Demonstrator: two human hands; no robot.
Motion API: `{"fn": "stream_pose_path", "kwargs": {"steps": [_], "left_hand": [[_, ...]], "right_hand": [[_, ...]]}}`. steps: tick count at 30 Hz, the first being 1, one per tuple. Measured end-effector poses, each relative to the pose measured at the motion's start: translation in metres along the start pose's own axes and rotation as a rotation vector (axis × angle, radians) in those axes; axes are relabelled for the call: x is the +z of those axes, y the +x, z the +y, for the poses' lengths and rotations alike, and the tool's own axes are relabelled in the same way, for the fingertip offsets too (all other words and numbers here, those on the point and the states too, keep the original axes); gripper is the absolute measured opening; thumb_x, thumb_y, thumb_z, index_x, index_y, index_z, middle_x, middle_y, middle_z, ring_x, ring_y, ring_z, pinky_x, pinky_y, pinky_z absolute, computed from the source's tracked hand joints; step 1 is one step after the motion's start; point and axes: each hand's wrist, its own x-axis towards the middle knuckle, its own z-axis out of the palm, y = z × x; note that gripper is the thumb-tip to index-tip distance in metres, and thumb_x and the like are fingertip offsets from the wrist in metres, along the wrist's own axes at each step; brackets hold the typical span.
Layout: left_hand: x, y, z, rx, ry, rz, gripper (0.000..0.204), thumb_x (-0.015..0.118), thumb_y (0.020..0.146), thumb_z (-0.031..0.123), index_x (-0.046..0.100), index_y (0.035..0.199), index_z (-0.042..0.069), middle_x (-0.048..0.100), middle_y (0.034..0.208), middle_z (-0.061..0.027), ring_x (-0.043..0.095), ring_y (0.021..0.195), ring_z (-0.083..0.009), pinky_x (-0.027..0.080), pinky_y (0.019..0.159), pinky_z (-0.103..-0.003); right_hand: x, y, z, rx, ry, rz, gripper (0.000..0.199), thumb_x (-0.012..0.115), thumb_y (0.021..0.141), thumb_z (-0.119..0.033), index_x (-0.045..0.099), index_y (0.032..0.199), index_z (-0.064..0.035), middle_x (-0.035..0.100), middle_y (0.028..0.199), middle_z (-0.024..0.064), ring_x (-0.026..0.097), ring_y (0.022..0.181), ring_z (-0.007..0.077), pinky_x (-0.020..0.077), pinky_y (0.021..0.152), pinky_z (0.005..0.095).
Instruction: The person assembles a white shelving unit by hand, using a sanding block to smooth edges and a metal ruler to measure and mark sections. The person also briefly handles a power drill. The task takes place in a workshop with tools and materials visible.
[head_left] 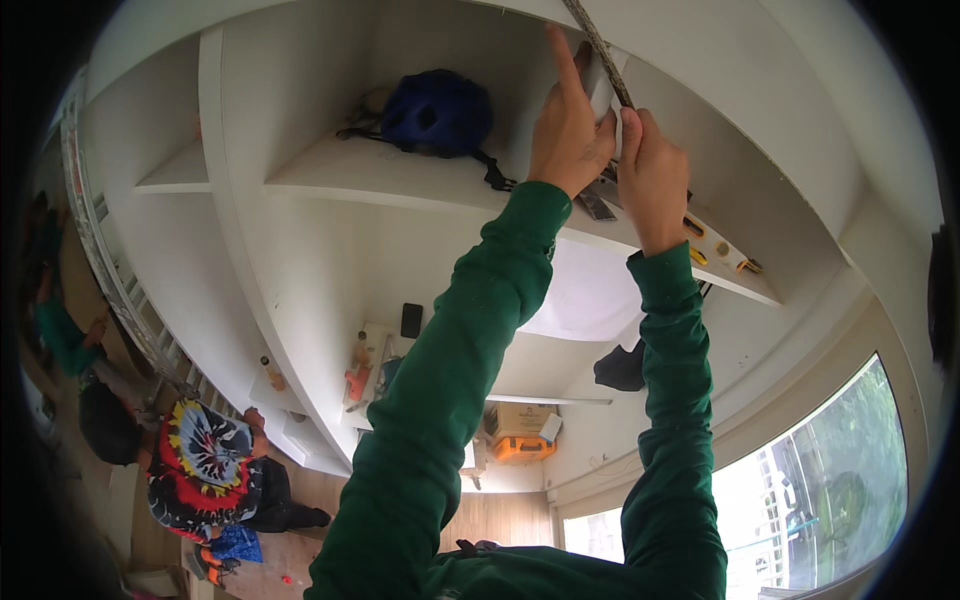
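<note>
Both my arms, in green sleeves, reach up to a white cabinet. My right hand (650, 182) is closed around the lower end of a narrow, dark speckled strip (598, 48), its thumb pressed along it. The strip slants up and left past the cabinet's top edge; its kind is unclear. Just left of it, my left hand (572, 140) lies against a white upright panel (602, 88), index finger stretched upward and thumb apart. Some of its fingers are hidden. A blue helmet (437, 112) with dangling straps sits on the shelf left of my hands.
On the shelf at right lie a yellow-handled tool (697, 254) and pliers (748, 265). Below are a dark phone (411, 320), an orange case (524, 448) and a black cloth-like item (620, 368). A person in a colourful shirt (205, 465) is lower left, near a ladder (95, 230).
</note>
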Motion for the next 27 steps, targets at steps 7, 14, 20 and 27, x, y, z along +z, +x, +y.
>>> {"fn": "stream_pose_path", "kwargs": {"steps": [7, 14, 20, 27], "left_hand": [[0.000, 0.000, -0.002, 0.138, 0.019, 0.084, 0.109, 0.064, 0.080, -0.002, -0.014, 0.155, 0.003, 0.053, 0.134, -0.0333, 0.061, 0.108, -0.0473, 0.053, 0.091, -0.046], [-0.001, -0.001, 0.003, 0.017, 0.025, 0.045, 0.109, 0.066, 0.078, -0.001, -0.011, 0.156, 0.001, 0.056, 0.126, -0.0349, 0.063, 0.102, -0.0474, 0.054, 0.087, -0.047], [0.001, -0.001, 0.001, 0.039, 0.021, 0.047, 0.110, 0.068, 0.077, -0.001, -0.009, 0.156, 0.001, 0.055, 0.127, -0.0340, 0.063, 0.104, -0.0472, 0.055, 0.087, -0.047], [0.000, -0.001, 0.003, 0.039, 0.005, 0.066, 0.109, 0.068, 0.077, -0.001, -0.007, 0.155, 0.000, 0.051, 0.135, -0.0332, 0.059, 0.115, -0.0470, 0.055, 0.091, -0.046]], "right_hand": [[0.008, 0.024, 0.004, 0.006, 0.036, 0.078, 0.039, 0.044, 0.105, -0.038, 0.060, 0.088, -0.0062, 0.060, 0.059, 0.0168, 0.060, 0.056, 0.0425, 0.0466, 0.052, 0.0485], [0.010, -0.002, 0.006, 0.061, -0.015, 0.056, 0.036, 0.047, 0.105, -0.033, 0.060, 0.086, -0.0051, 0.059, 0.059, 0.0177, 0.058, 0.055, 0.0423, 0.0444, 0.049, 0.0483], [0.015, 0.019, 0.009, -0.082, 0.071, 0.191, 0.036, 0.047, 0.106, -0.032, 0.059, 0.086, -0.0038, 0.056, 0.058, 0.0196, 0.056, 0.053, 0.0434, 0.0425, 0.048, 0.0478], [0.017, 0.013, 0.005, -0.094, 0.031, 0.189, 0.037, 0.046, 0.106, -0.030, 0.058, 0.084, -0.0027, 0.053, 0.055, 0.0184, 0.051, 0.049, 0.0406, 0.0390, 0.046, 0.0455]]}}
